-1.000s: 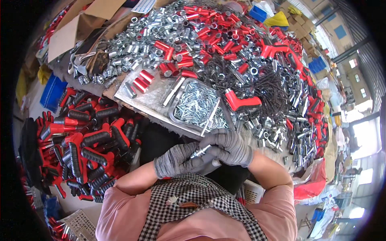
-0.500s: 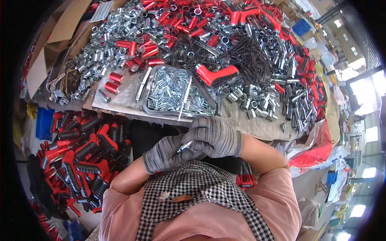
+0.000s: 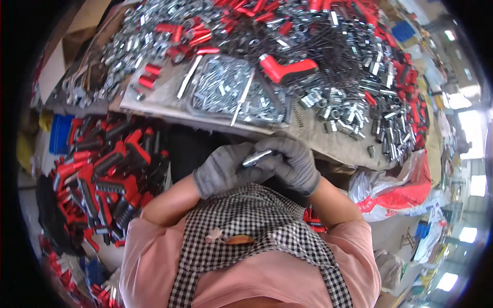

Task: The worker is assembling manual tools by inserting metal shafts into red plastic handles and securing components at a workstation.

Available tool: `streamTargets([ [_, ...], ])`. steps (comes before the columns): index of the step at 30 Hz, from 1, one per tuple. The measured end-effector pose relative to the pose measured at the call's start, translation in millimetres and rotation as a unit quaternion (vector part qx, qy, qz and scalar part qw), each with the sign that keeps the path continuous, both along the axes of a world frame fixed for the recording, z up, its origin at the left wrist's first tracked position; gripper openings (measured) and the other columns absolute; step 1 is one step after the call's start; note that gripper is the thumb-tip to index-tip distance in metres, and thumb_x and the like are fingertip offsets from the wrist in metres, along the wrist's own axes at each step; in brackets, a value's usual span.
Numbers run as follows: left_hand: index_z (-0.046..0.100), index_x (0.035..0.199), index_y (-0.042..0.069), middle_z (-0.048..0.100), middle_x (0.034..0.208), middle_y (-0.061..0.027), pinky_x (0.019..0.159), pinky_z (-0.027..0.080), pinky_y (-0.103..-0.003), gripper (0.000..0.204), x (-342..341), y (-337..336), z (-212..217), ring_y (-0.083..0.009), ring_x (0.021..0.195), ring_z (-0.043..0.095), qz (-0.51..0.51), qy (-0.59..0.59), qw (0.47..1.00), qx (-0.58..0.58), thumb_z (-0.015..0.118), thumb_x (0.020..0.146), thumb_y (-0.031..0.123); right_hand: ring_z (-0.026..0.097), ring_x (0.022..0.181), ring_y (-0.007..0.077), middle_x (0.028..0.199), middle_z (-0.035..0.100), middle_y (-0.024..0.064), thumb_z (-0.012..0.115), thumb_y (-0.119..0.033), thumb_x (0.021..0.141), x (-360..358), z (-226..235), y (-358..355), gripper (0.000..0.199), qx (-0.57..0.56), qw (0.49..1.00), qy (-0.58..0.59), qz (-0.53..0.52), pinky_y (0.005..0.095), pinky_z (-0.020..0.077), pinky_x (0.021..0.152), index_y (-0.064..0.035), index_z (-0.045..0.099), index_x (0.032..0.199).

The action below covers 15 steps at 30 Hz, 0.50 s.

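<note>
Just beyond the checked apron (image 3: 241, 213), here's the action: the left hand (image 3: 225, 168) curls its fingers round the lower end of a shiny metal piece (image 3: 257, 158), and the right hand (image 3: 294, 163) seems to pinch the upper end. So the piece sits between both gloves, apparently mid-work, not set down. Over at nine o'clock, a pile of red-and-black handles (image 3: 113, 186) looks like finished work! Just before twelve, a tray (image 3: 210, 114) full of small pins; towards one, a single handle (image 3: 288, 71); farther, dark springs (image 3: 334, 66): plenty left, I'd judge. Tough call: gloves hide the piece's ends, blur smears the fingertips, and the farthest heaps run out of frame.
</note>
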<state>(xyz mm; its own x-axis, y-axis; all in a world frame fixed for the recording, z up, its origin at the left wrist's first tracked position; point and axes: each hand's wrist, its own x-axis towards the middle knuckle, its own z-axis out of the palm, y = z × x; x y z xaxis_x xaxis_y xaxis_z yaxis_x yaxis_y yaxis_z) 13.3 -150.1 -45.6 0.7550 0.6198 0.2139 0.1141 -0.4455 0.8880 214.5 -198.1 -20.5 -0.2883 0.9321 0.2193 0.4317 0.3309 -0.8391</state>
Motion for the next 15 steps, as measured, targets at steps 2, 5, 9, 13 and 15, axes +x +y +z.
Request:
streamTargets([
  [2,0.056,0.101,0.001,0.062,0.082,-0.0173,0.065,0.050,-0.039,0.038,3.7,2.0,0.1,-0.0346,0.079,0.064,-0.024,-0.047,0.997,-0.060,0.068,0.082,0.032,0.063,0.086,0.0241,0.093,0.064,0.0111,0.069,-0.013,0.079,1.0,0.6,-5.9,0.025,-0.058,0.998,0.023,-0.031,0.0321,0.0488,0.077,-0.0046,0.065,0.102],
  [5,0.055,0.116,0.003,0.065,0.101,-0.0125,0.082,0.050,-0.034,0.041,2.9,6.9,-1.2,-0.0254,0.093,0.065,-0.100,0.028,0.992,-0.073,0.068,0.083,0.025,0.063,0.087,0.0265,0.095,0.065,0.0126,0.066,-0.008,0.079,6.3,9.2,-0.6,0.023,0.073,0.996,-0.018,0.045,0.0344,0.0495,0.078,-0.0050,0.066,0.102],
  [9,0.055,0.117,0.004,0.065,0.102,-0.0126,0.082,0.050,-0.035,0.041,8.4,7.6,-3.0,-0.0258,0.093,0.065,-0.088,0.078,0.991,-0.056,0.069,0.082,0.022,0.063,0.088,0.0283,0.095,0.065,0.0127,0.065,-0.008,0.078,12.7,10.5,9.9,0.023,0.068,0.992,-0.026,0.100,0.0363,0.0500,0.078,-0.0055,0.066,0.101],
  [13,0.051,0.127,0.005,0.064,0.103,-0.0143,0.084,0.048,-0.033,0.052,4.5,16.3,-7.0,-0.0269,0.093,0.064,-0.116,0.013,0.991,-0.061,0.069,0.082,0.024,0.063,0.085,0.0278,0.092,0.064,0.0110,0.067,-0.006,0.076,9.0,4.0,17.3,0.026,0.080,0.993,0.018,0.083,0.0356,0.0508,0.075,-0.0073,0.066,0.101],
  [15,0.050,0.129,0.004,0.063,0.102,-0.0145,0.084,0.047,-0.031,0.053,8.4,21.7,-11.6,-0.0254,0.091,0.063,-0.112,-0.011,0.981,-0.156,0.068,0.083,0.025,0.063,0.079,0.0263,0.089,0.062,0.0094,0.071,-0.009,0.074,12.2,-2.6,16.3,0.028,0.096,0.995,0.006,0.040,0.0347,0.0514,0.070,-0.0084,0.065,0.101],
])
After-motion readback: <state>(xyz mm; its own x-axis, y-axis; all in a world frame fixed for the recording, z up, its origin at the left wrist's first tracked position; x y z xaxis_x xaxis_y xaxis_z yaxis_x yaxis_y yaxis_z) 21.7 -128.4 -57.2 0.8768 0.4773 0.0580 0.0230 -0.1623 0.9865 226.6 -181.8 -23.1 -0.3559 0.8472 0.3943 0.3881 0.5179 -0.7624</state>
